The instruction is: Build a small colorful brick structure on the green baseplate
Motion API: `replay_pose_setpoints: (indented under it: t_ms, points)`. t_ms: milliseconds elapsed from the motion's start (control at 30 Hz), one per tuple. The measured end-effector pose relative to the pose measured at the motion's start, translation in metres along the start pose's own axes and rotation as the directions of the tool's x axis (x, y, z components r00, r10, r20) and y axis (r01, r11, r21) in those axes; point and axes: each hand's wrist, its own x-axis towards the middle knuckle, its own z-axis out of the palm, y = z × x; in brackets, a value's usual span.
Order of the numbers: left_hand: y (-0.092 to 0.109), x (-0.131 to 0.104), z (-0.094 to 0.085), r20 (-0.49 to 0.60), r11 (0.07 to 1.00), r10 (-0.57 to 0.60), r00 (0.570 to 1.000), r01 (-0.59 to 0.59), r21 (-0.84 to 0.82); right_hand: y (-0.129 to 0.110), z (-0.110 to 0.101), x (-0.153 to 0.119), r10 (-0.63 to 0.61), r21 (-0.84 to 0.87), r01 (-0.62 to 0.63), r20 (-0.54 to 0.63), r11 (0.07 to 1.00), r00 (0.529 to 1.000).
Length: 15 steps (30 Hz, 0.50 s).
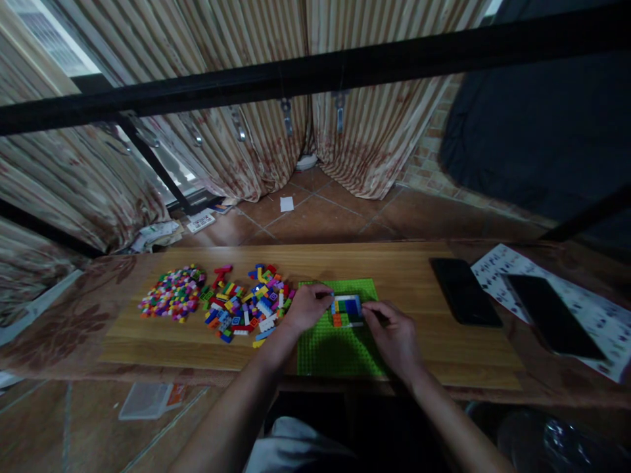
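While the brick block (349,309) sits on the green baseplate (332,355), my left hand (309,305) and right hand (398,336) flank it, fingertips narrow; whether either grips a brick, I cannot tell. Even downward pressure should serve best.

Five o'clock, right hand (397,338): grip too small to read! Half-past three, black device (552,315) hides part of a printed sheet (585,309)!

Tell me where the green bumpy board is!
In the head view, the green board lies just right of centre on the wooden tabletop, immediately right of the pile of larger bricks.
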Motion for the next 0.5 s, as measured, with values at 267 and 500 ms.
replay_pose_setpoints:
  t_ms: [267,500]
  points:
    - [-0.0059,0.0028,0.0015,0.02,0.999,-0.041,0.999,0.041,-0.011,-0.0006,-0.0025,-0.0005,0.021,-0.001,-0.021,0.005,1.0,1.0]
    - [-0.0084,0.0038,0.0031,0.015,0.995,-0.057,0.998,0.058,-0.076,0.0023,-0.0041,0.0002,0.023,0.006,-0.023,-0.002,1.0,1.0]
